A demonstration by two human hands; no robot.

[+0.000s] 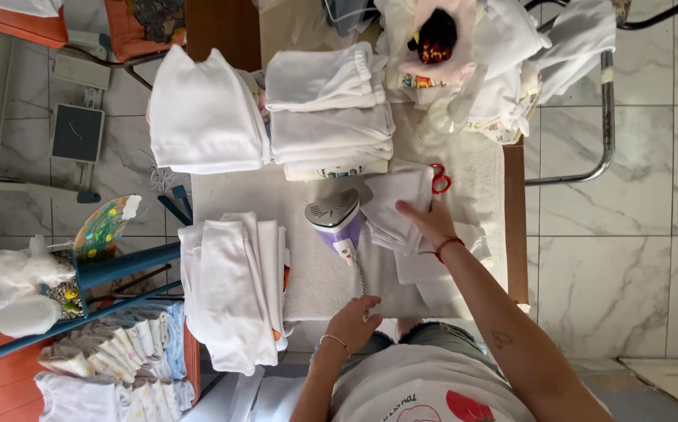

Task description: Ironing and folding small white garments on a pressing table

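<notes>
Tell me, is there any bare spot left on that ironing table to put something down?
A little. A strip of padded table lies bare between the folded white stacks and the pile on the left. Another patch sits below the purple iron, by the left hand. The far end is crowded with heaped cloth; the right hand presses a white piece.

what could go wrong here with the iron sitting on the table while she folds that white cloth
1. The purple iron stands right beside the folded white cloth under the right hand; if hot, a stray move could burn fingers or scorch fabric.
2. The left hand is by the iron's cord; a tug might tip the iron.
3. The red scissors lie half tucked behind the cloth, easy to snag.
</notes>
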